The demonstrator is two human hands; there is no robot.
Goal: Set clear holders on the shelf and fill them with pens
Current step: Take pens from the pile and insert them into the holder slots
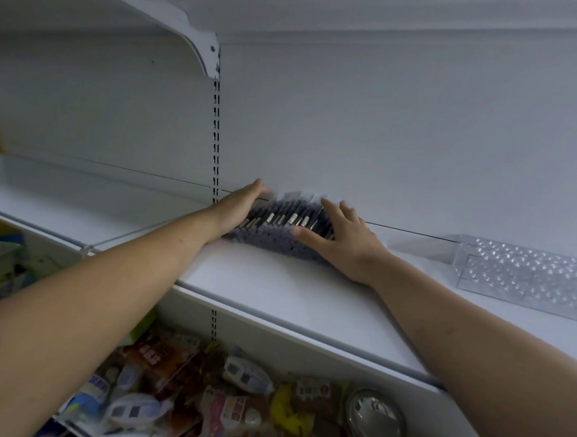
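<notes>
A clear holder (292, 196) packed with dark pens (287, 222) sits at the back edge of the white shelf (275, 285), just right of the slotted upright (217, 128). The left hand (238, 208) lies flat against the holder's left side with its fingers straight and grips nothing. The right hand (340, 239) rests on the pens at the holder's right side, fingers spread and straight, also gripping nothing. An empty holder (529, 272) lies along the back edge further right, well apart. Packaged goods (234, 385) fill the level below.
</notes>
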